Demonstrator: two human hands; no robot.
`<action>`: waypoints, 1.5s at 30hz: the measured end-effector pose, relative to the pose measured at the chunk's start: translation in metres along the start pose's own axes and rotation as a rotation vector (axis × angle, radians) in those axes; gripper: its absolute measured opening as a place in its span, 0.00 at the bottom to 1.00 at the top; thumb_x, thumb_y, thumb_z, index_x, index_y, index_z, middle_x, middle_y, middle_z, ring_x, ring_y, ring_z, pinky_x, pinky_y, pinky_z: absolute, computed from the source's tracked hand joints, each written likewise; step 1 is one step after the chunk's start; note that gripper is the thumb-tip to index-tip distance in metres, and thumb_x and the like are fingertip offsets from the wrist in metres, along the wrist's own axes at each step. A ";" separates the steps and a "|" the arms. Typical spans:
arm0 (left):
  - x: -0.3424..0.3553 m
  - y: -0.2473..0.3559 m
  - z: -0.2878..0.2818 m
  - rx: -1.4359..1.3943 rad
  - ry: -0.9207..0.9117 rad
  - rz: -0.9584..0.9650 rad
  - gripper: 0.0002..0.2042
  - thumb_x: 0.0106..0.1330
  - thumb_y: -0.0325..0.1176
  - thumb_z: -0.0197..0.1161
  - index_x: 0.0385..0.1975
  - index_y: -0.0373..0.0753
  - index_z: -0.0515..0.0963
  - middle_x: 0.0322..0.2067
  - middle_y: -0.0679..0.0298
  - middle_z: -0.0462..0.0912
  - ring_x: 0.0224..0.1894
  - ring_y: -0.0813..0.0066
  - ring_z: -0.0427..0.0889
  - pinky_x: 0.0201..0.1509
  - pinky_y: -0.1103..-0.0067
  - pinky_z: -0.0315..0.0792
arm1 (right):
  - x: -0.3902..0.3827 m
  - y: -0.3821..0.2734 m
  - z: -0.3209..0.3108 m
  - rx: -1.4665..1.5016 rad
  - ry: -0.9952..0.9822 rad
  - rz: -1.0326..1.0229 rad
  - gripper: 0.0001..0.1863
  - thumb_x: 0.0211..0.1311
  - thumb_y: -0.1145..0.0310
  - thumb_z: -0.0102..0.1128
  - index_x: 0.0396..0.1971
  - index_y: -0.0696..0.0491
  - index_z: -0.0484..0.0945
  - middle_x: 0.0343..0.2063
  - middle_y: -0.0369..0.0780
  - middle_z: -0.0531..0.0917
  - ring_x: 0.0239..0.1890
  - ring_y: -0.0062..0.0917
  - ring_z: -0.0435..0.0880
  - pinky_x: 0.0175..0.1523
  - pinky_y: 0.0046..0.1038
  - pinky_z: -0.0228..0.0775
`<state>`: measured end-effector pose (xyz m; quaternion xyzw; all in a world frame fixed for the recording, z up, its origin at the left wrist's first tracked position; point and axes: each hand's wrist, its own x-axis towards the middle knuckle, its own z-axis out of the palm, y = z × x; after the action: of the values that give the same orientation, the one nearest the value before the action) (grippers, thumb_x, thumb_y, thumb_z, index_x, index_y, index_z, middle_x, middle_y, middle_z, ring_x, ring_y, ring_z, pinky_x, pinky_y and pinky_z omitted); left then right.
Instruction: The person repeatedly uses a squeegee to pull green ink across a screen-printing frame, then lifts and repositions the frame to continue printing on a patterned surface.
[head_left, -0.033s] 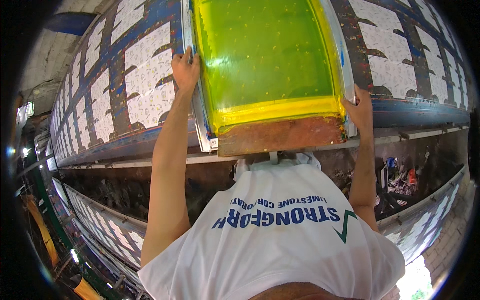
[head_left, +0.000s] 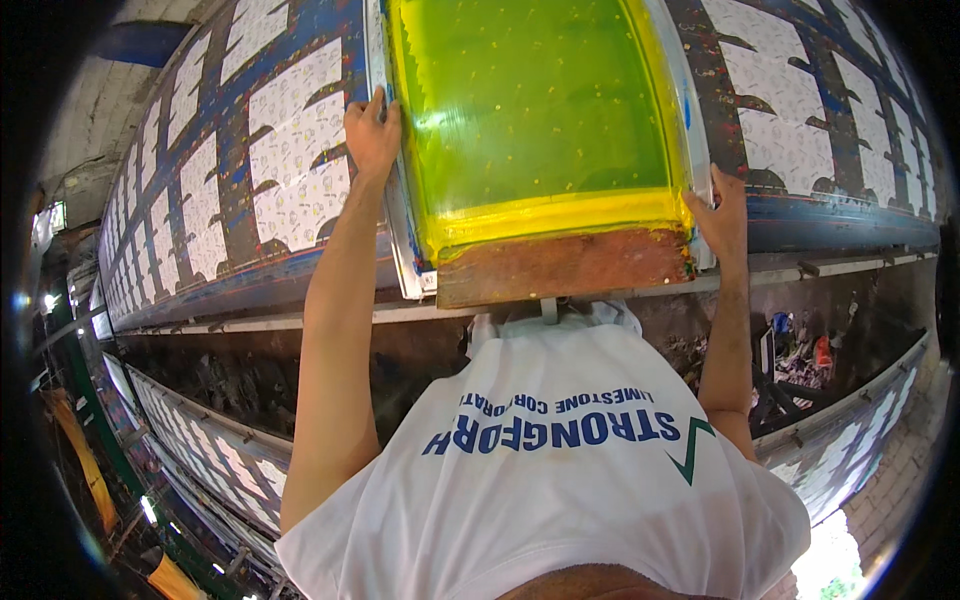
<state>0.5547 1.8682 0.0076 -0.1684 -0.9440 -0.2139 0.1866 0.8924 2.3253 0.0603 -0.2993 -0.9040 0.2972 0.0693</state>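
A screen-printing frame (head_left: 391, 190) with a yellow-green mesh (head_left: 540, 110) lies in front of me on a long printing table. Along its near end runs a reddish-brown wooden board (head_left: 565, 268), smeared with yellow at its upper edge. My left hand (head_left: 373, 138) is closed on the frame's left side, thumb and finger at the pale rail. On the opposite side, my right hand (head_left: 722, 215) grips the right rail near the close corner, its thumb over the edge. The undersides of both grips are hidden.
White printed fabric pieces (head_left: 298, 150) lie in rows on the dark table, left of the frame, with more pieces (head_left: 780, 100) on the right. A rail (head_left: 840, 268) follows the table's near edge. Behind me, another table (head_left: 215, 440) carries similar pieces. Clutter (head_left: 800, 350) lies below, at right.
The frame and both hands have shifted very slightly away from me. Both grips look the same.
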 end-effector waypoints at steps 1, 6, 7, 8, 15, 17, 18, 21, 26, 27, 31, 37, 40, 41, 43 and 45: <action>0.001 -0.003 0.002 0.018 -0.013 -0.004 0.21 0.67 0.43 0.71 0.56 0.39 0.86 0.38 0.52 0.81 0.46 0.53 0.79 0.49 0.61 0.76 | -0.007 -0.009 -0.001 -0.189 0.030 -0.075 0.33 0.63 0.59 0.74 0.64 0.59 0.76 0.59 0.49 0.77 0.64 0.46 0.74 0.68 0.41 0.69; 0.006 -0.009 0.017 0.043 -0.005 0.029 0.21 0.67 0.44 0.69 0.58 0.44 0.86 0.38 0.51 0.81 0.46 0.52 0.79 0.49 0.59 0.76 | -0.061 -0.074 0.001 0.052 -0.285 -0.519 0.32 0.60 0.66 0.76 0.64 0.57 0.78 0.60 0.47 0.77 0.65 0.44 0.74 0.70 0.41 0.68; 0.007 -0.010 0.018 0.037 0.006 0.034 0.21 0.68 0.45 0.69 0.58 0.45 0.86 0.38 0.51 0.81 0.46 0.52 0.79 0.49 0.59 0.76 | -0.072 -0.087 0.001 0.066 -0.479 -0.579 0.32 0.59 0.66 0.76 0.64 0.56 0.78 0.60 0.47 0.77 0.64 0.44 0.75 0.70 0.41 0.68; 0.007 -0.010 0.019 0.040 -0.006 0.011 0.21 0.68 0.45 0.69 0.58 0.46 0.86 0.38 0.51 0.81 0.46 0.52 0.79 0.49 0.59 0.76 | -0.082 -0.098 0.003 0.086 -0.653 -0.663 0.32 0.58 0.67 0.77 0.63 0.56 0.78 0.60 0.46 0.77 0.64 0.44 0.75 0.70 0.41 0.68; 0.008 -0.006 0.019 0.167 0.015 0.053 0.20 0.67 0.45 0.65 0.57 0.49 0.87 0.40 0.54 0.82 0.48 0.56 0.80 0.58 0.54 0.67 | -0.098 -0.141 0.019 -0.229 -0.534 -0.860 0.34 0.54 0.78 0.66 0.65 0.53 0.77 0.59 0.45 0.80 0.61 0.41 0.78 0.69 0.42 0.71; 0.007 -0.005 0.019 0.138 0.041 0.060 0.20 0.67 0.46 0.65 0.56 0.48 0.87 0.40 0.55 0.81 0.47 0.57 0.80 0.60 0.52 0.63 | -0.094 -0.143 0.023 -0.232 -0.502 -0.875 0.34 0.52 0.79 0.63 0.65 0.53 0.77 0.58 0.44 0.80 0.60 0.41 0.79 0.68 0.41 0.72; 0.006 -0.005 0.019 0.129 0.034 0.045 0.20 0.67 0.46 0.65 0.56 0.48 0.87 0.39 0.55 0.81 0.47 0.57 0.80 0.61 0.52 0.61 | -0.094 -0.144 0.025 -0.261 -0.459 -0.845 0.34 0.52 0.79 0.64 0.65 0.53 0.77 0.58 0.43 0.81 0.60 0.40 0.79 0.67 0.41 0.72; 0.004 -0.004 0.020 0.146 0.075 0.054 0.20 0.68 0.45 0.64 0.56 0.47 0.87 0.40 0.55 0.81 0.48 0.57 0.80 0.61 0.52 0.61 | -0.097 -0.146 0.038 -0.351 -0.363 -0.807 0.35 0.50 0.77 0.66 0.64 0.53 0.78 0.58 0.42 0.81 0.60 0.39 0.79 0.66 0.40 0.74; 0.001 -0.002 0.018 0.012 0.034 -0.055 0.18 0.72 0.46 0.62 0.55 0.48 0.88 0.41 0.54 0.81 0.51 0.58 0.77 0.64 0.51 0.58 | -0.097 -0.159 0.069 -0.477 -0.363 -0.609 0.35 0.50 0.73 0.70 0.64 0.52 0.78 0.58 0.41 0.80 0.61 0.37 0.79 0.66 0.38 0.74; 0.003 -0.001 0.017 -0.015 0.022 -0.090 0.17 0.73 0.46 0.61 0.55 0.48 0.88 0.41 0.54 0.81 0.51 0.58 0.77 0.64 0.50 0.58 | -0.089 -0.162 0.075 -0.463 -0.300 -0.628 0.35 0.49 0.74 0.71 0.62 0.51 0.78 0.56 0.41 0.82 0.59 0.37 0.81 0.63 0.38 0.77; 0.004 0.000 0.015 -0.056 0.018 -0.114 0.15 0.74 0.43 0.62 0.54 0.50 0.89 0.41 0.57 0.82 0.52 0.61 0.77 0.64 0.52 0.58 | -0.024 -0.185 0.100 -0.429 -0.137 -0.668 0.28 0.48 0.74 0.71 0.55 0.51 0.81 0.47 0.42 0.84 0.51 0.39 0.84 0.54 0.40 0.81; 0.001 0.002 0.014 -0.008 0.051 -0.112 0.14 0.73 0.41 0.64 0.54 0.50 0.89 0.40 0.61 0.82 0.50 0.64 0.78 0.62 0.55 0.58 | 0.130 -0.229 0.142 -0.480 -0.036 -0.700 0.12 0.55 0.71 0.69 0.41 0.54 0.83 0.38 0.45 0.86 0.45 0.44 0.87 0.48 0.45 0.82; 0.002 0.004 0.012 0.047 0.055 -0.091 0.14 0.73 0.40 0.65 0.54 0.50 0.89 0.40 0.61 0.82 0.50 0.65 0.78 0.62 0.57 0.59 | 0.208 -0.255 0.156 -0.472 -0.032 -0.735 0.09 0.59 0.69 0.66 0.38 0.55 0.85 0.35 0.48 0.88 0.41 0.47 0.89 0.46 0.49 0.83; 0.003 0.005 0.011 0.061 0.051 -0.081 0.14 0.73 0.40 0.65 0.54 0.50 0.89 0.40 0.61 0.82 0.50 0.65 0.78 0.62 0.57 0.59 | 0.232 -0.262 0.159 -0.485 -0.050 -0.722 0.09 0.60 0.68 0.65 0.37 0.55 0.86 0.36 0.49 0.89 0.41 0.48 0.89 0.46 0.50 0.83; 0.004 0.006 0.008 0.084 0.024 -0.076 0.13 0.72 0.39 0.66 0.53 0.50 0.89 0.39 0.62 0.82 0.49 0.67 0.79 0.62 0.58 0.59 | 0.280 -0.276 0.165 -0.509 -0.108 -0.692 0.13 0.57 0.70 0.64 0.42 0.56 0.85 0.39 0.51 0.88 0.44 0.50 0.88 0.49 0.50 0.81; 0.005 0.007 0.006 0.108 0.038 -0.048 0.13 0.72 0.39 0.66 0.53 0.50 0.89 0.38 0.63 0.83 0.48 0.68 0.79 0.61 0.59 0.60 | 0.327 -0.288 0.168 -0.450 -0.108 -0.749 0.10 0.58 0.68 0.65 0.36 0.57 0.88 0.40 0.53 0.89 0.42 0.50 0.90 0.48 0.51 0.83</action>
<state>0.5510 1.8782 0.0067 -0.1313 -0.9542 -0.1703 0.2080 0.4324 2.2464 0.0731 0.0575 -0.9947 0.0627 0.0579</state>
